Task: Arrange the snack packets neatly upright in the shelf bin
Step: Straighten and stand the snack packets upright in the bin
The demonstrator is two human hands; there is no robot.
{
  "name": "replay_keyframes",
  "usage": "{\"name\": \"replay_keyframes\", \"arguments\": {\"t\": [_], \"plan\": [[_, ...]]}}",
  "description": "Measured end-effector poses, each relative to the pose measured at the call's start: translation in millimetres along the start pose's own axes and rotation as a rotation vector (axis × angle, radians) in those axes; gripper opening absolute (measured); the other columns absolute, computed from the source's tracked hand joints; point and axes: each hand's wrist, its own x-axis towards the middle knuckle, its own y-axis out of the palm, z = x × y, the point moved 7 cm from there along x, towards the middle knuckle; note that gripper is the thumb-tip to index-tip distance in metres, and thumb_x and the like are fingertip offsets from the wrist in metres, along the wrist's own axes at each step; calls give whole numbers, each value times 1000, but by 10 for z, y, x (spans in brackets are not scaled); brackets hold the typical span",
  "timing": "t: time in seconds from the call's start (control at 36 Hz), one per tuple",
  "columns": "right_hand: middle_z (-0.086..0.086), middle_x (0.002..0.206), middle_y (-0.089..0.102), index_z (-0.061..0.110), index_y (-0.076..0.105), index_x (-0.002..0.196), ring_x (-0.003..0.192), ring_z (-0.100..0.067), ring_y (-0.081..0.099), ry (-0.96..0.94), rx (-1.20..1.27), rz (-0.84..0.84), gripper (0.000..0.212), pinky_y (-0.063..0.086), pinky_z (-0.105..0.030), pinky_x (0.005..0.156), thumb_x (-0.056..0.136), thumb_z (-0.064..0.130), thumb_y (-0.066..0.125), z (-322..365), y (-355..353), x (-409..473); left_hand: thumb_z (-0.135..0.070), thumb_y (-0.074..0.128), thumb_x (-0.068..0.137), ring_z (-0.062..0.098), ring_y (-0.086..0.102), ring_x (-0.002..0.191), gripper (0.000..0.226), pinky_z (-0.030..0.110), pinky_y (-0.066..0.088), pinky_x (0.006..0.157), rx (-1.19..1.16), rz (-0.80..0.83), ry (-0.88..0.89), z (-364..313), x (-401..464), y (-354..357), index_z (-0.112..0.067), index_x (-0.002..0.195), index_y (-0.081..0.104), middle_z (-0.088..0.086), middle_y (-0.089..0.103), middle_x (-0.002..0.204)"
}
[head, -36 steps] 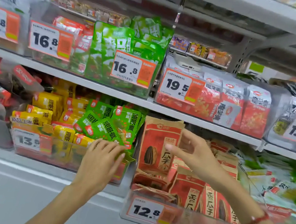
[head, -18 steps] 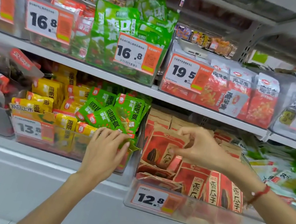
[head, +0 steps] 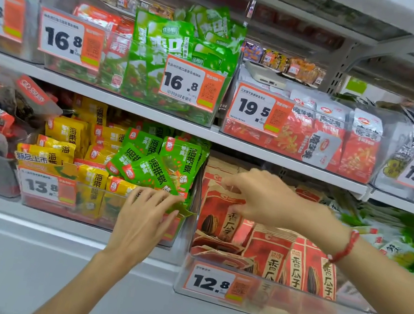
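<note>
The right hand [head: 272, 199] reaches into the clear shelf bin [head: 254, 302] that carries the 12.8 price tag [head: 218, 283], and its thumb and curled fingers pinch the top edge of a red-and-brown sunflower seed packet [head: 219, 213]. That packet stands nearly upright at the left end of the bin, directly under and in front of the hand, its printed face with a large seed turned outward. More seed packets [head: 299, 267] of the same kind stand in a row to its right, below the wrist, which wears a red string bracelet [head: 345, 248]; a few others [head: 219, 250] lie flat or slumped at the bin's front left, beneath the held packet. Further packets of brown paper are stacked behind the hand at the back of the bin. The left hand [head: 143, 224] rests on the neighbouring bin [head: 100, 218] marked 13.8, its fingers nearly straight and laid over the front rim, touching the lower edge of the green seaweed packets [head: 155, 169] heaped there at angles. Yellow packets [head: 68, 141] fill the left part of that same bin. On the shelf above, bins hold green pouches [head: 157, 68] tagged 16.8 and red pouches [head: 331, 146] tagged 19.5.
</note>
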Motion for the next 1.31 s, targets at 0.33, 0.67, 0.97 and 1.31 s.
{"name": "replay_keyframes", "arguments": {"t": [0.33, 0.67, 0.97, 1.31], "plan": [[4, 97, 69, 24, 58, 90, 92, -15, 61, 41, 101, 136, 12, 46, -28, 67, 84, 23, 69, -34, 518, 43, -32, 59, 86, 17, 62, 90, 28, 29, 39, 91, -59, -27, 9, 42, 34, -49, -27, 113, 66, -9, 67, 96], [8, 93, 74, 24, 77, 96, 79, -7, 67, 100, 330, 124, 18, 55, -34, 79, 82, 34, 74, -62, 505, 167, -37, 48, 90, 17, 61, 89, 29, 29, 38, 88, -99, -24, -19, 40, 67, -47, -27, 110, 66, -9, 68, 95], [3, 128, 61, 24, 60, 127, 118, -15, 56, 308, 397, -144, 34, 46, -41, 101, 93, 26, 60, -517, 427, 318, -41, 44, 92, 18, 61, 92, 36, 30, 38, 91, -77, 27, -30, 58, 35, 19, -27, 116, 66, -9, 68, 96], [8, 95, 66, 30, 62, 101, 93, -14, 61, 235, 149, -96, 16, 49, -30, 74, 86, 25, 66, -324, 443, 236, -44, 47, 89, 17, 60, 92, 35, 30, 37, 91, -32, 39, -15, 55, 22, 6, -27, 115, 65, -10, 67, 97]]}}
